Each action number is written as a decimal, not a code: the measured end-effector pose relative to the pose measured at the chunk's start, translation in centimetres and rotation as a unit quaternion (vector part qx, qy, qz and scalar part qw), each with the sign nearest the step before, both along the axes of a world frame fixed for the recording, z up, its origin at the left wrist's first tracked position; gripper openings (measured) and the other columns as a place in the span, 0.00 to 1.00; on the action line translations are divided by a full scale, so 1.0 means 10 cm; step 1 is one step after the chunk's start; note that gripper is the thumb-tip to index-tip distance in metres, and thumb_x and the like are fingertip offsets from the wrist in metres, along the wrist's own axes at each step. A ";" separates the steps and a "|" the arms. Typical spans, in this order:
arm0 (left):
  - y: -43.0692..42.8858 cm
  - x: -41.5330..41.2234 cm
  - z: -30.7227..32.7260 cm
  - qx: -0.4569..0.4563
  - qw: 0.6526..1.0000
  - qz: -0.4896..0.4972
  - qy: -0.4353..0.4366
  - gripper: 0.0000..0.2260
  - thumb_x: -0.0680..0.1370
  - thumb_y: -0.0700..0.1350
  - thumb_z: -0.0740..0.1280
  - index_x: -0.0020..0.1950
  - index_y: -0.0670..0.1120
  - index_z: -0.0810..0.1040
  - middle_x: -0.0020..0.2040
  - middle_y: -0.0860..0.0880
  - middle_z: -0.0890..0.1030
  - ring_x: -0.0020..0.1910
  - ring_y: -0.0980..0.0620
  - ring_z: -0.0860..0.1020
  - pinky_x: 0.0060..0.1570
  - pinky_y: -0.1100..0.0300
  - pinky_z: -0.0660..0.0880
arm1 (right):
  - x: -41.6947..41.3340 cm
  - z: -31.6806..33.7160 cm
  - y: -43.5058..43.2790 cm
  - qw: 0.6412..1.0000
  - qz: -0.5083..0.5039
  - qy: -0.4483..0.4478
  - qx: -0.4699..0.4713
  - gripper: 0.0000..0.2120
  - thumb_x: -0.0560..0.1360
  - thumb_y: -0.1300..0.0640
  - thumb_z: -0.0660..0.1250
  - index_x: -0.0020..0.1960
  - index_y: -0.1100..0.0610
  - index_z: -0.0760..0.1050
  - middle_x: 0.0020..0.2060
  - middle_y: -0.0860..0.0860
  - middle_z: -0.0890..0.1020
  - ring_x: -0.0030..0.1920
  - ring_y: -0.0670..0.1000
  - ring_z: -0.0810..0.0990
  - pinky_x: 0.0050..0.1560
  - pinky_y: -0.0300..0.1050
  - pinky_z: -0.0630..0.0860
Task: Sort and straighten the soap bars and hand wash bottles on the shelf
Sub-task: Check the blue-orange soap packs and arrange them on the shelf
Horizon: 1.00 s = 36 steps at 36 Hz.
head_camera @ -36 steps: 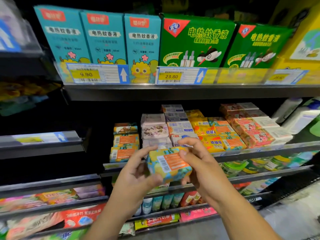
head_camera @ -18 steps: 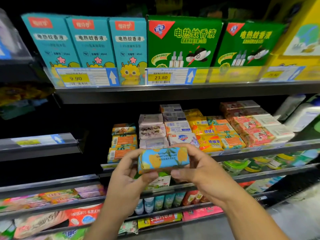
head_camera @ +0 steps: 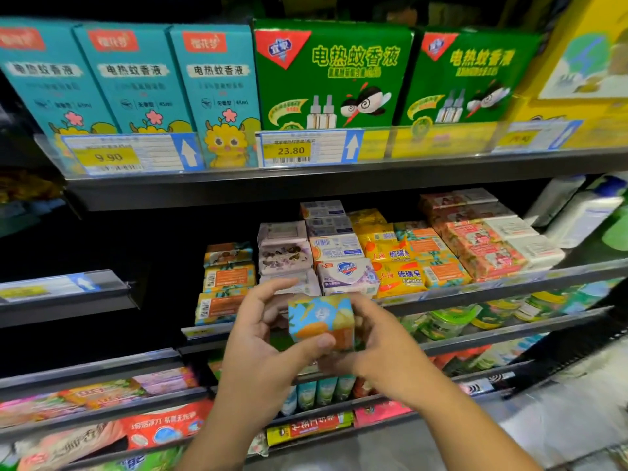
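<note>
Soap bar (head_camera: 321, 319) rotated end-on; left hand (head_camera: 260, 341) and right hand (head_camera: 387, 348) fingers grip it; next: set on matching left stack (head_camera: 228, 280).

A blue-and-orange wrapped soap bar (head_camera: 321, 319), seemingly tilted, sits before the stacked soap bars (head_camera: 373, 253).

One view only for us: wide-angle head cam, facing the soap shelf (head_camera: 509, 283) front-on from slightly above, pitched down. We're close in: left hand (head_camera: 261, 338), right hand (head_camera: 380, 348) and the soap bar (head_camera: 319, 317) they hold fill low centre of frame.
</note>
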<state>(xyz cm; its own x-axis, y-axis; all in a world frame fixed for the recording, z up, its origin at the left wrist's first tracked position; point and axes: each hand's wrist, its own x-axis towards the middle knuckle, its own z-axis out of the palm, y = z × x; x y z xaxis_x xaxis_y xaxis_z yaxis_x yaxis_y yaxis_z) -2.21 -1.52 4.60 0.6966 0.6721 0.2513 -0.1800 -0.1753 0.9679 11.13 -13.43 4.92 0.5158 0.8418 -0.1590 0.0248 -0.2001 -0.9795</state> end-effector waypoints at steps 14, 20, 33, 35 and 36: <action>-0.01 -0.05 -0.05 -0.055 0.989 -0.078 0.110 0.35 0.63 0.46 0.84 0.63 0.66 0.74 0.56 0.59 0.82 0.56 0.54 0.82 0.51 0.54 0.82 | -0.03 0.28 0.03 0.990 0.007 -0.082 0.116 0.31 0.56 0.51 0.83 0.55 0.36 0.78 0.52 0.46 0.83 0.56 0.49 0.82 0.53 0.43 0.80; 0.08 -0.15 -0.11 -0.047 0.991 -0.042 0.119 0.38 0.62 0.45 0.84 0.66 0.61 0.71 0.52 0.50 0.83 0.55 0.52 0.83 0.51 0.54 0.81 | 0.05 0.28 -0.01 0.989 0.013 -0.095 0.111 0.30 0.58 0.53 0.83 0.57 0.38 0.79 0.51 0.49 0.84 0.55 0.49 0.82 0.57 0.49 0.79; 0.15 -0.11 0.05 -0.209 0.967 0.028 0.145 0.09 0.78 0.52 0.69 0.56 0.51 0.79 0.45 0.43 0.86 0.35 0.47 0.83 0.29 0.59 0.75 | -0.05 0.22 0.14 0.994 -0.044 0.092 -0.027 0.12 0.73 0.46 0.72 0.35 0.50 0.79 0.25 0.46 0.74 0.26 0.47 0.66 0.27 0.39 0.62; 0.17 -0.09 -0.03 -0.188 0.956 0.000 0.227 0.09 0.80 0.56 0.65 0.53 0.53 0.78 0.40 0.47 0.85 0.28 0.48 0.79 0.24 0.62 0.67 | -0.03 0.17 0.14 0.991 -0.053 0.078 -0.093 0.15 0.77 0.44 0.68 0.40 0.54 0.80 0.24 0.48 0.74 0.23 0.47 0.64 0.23 0.38 0.57; 0.19 -0.08 -0.07 -0.174 0.952 -0.006 0.250 0.09 0.80 0.58 0.64 0.53 0.54 0.78 0.40 0.49 0.85 0.26 0.47 0.78 0.23 0.62 0.65 | -0.02 0.15 0.13 0.989 -0.047 0.076 -0.120 0.17 0.78 0.43 0.67 0.42 0.56 0.81 0.24 0.49 0.74 0.22 0.46 0.64 0.23 0.38 0.55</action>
